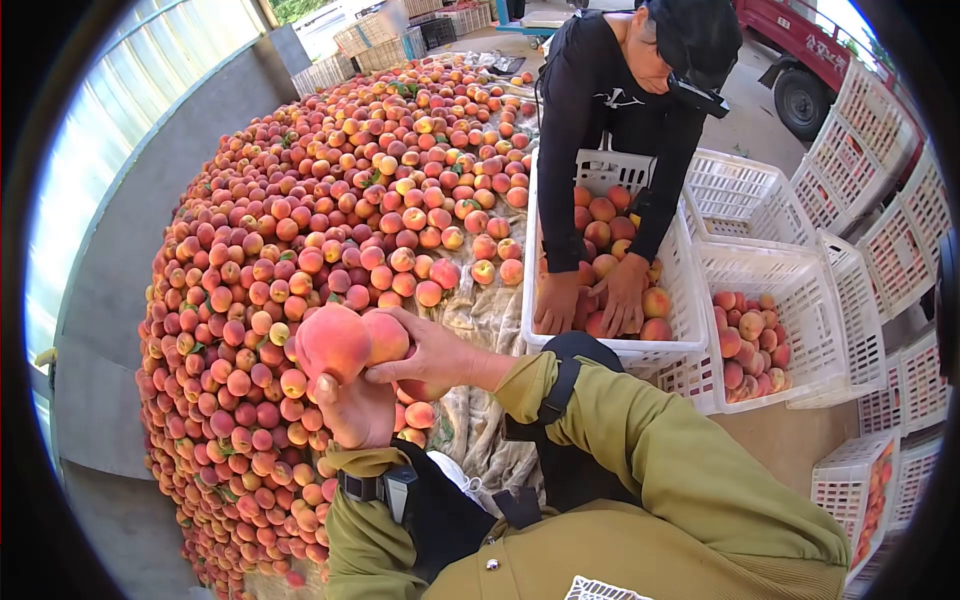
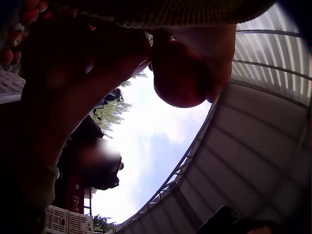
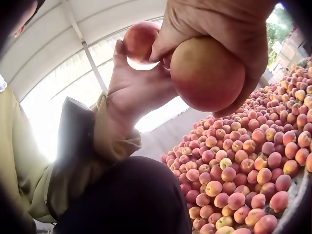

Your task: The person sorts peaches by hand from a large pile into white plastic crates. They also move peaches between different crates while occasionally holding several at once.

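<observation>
In the head view my left hand (image 1: pixel 358 412) holds a large red peach (image 1: pixel 332 345) in front of my body. Close beside it, my right hand (image 1: pixel 440 352) has its thumb and fingers around a second peach (image 1: pixel 388 336). Part of another peach (image 1: pixel 420 389) shows below that hand. From the right wrist, a yellow-red peach (image 3: pixel 207 73) sits in the curl of my right hand (image 3: pixel 224 24), while my left hand (image 3: pixel 141 90) supports a peach (image 3: pixel 141 43) behind it. The left wrist view is dark, with one peach (image 2: pixel 180 78) against the sky.
A big heap of peaches (image 1: pixel 300 250) covers the sheet (image 1: pixel 485 335) ahead and left. To the right, another person (image 1: pixel 610 110) reaches into a white crate (image 1: pixel 690 300) of peaches. More white crates (image 1: pixel 790 280) stand farther right, near a red truck (image 1: pixel 800 45). A grey wall (image 1: pixel 110 280) borders the left.
</observation>
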`<state>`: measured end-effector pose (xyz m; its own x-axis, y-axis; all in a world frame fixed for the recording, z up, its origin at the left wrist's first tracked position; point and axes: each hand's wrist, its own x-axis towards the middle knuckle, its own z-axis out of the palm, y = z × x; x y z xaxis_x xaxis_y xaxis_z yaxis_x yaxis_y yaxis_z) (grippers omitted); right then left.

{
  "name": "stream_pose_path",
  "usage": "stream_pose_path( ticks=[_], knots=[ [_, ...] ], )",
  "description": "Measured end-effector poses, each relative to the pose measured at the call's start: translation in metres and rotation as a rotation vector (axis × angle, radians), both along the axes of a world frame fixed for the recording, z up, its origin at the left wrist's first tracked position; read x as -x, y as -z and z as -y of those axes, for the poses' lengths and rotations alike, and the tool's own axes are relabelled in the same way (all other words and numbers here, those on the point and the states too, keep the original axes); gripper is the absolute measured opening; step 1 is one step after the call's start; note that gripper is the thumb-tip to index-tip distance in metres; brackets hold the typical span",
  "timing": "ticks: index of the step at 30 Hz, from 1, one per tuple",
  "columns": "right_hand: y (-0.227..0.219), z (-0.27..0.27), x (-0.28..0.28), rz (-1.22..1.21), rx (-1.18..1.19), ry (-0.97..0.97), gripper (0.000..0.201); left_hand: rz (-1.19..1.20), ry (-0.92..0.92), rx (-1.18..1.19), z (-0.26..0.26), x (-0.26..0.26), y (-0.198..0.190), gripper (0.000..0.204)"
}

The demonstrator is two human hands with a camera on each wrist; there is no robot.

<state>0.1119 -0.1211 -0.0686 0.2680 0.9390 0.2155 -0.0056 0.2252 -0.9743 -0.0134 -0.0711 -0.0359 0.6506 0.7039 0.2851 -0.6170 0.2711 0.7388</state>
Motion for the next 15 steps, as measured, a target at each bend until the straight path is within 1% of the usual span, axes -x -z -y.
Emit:
stream_pose_path(
  ticks=[1,5,7,8,9,10,11,12,13,14,15],
  knots=[
    [-0.001,-0.002,0.0,-0.015,-0.016,-0.011,0.077,0.008,0.005,-0.045,-0.001,0.001,0.002,0.083],
    [-0.004,-0.004,0.0,-0.046,-0.046,-0.016,0.075,0.013,0.005,-0.06,-0.004,0.001,0.001,0.085],
    [-0.006,-0.005,0.002,-0.039,-0.043,0.011,0.073,0.046,0.043,0.018,-0.009,0.003,0.003,0.085],
    [-0.008,-0.005,0.002,-0.133,-0.034,-0.028,0.07,0.045,0.046,0.018,-0.011,0.005,0.003,0.085],
    [-0.011,-0.005,0.002,-0.226,-0.026,-0.066,0.067,0.067,0.025,0.114,-0.012,0.007,0.003,0.084],
    [-0.013,-0.006,0.002,-0.223,-0.027,-0.063,0.067,0.09,0.004,0.211,-0.015,0.008,0.003,0.082],
    [-0.014,-0.008,0.002,-0.315,-0.06,-0.056,0.067,0.093,0.008,0.211,-0.019,0.01,0.002,0.082],
    [-0.016,-0.007,0.001,-0.407,-0.091,-0.049,0.068,0.133,0.053,0.301,-0.023,0.013,0.001,0.08],
    [-0.019,-0.005,-0.001,-0.406,-0.087,-0.046,0.068,0.171,0.097,0.393,-0.025,0.015,0.001,0.078],
    [-0.023,-0.003,-0.006,-0.5,-0.095,-0.083,0.066,0.171,0.109,0.412,-0.027,0.017,0.0,0.073],
    [-0.026,-0.002,-0.01,-0.595,-0.102,-0.121,0.064,0.171,0.106,0.416,-0.027,0.017,0.001,0.073]
  ],
)
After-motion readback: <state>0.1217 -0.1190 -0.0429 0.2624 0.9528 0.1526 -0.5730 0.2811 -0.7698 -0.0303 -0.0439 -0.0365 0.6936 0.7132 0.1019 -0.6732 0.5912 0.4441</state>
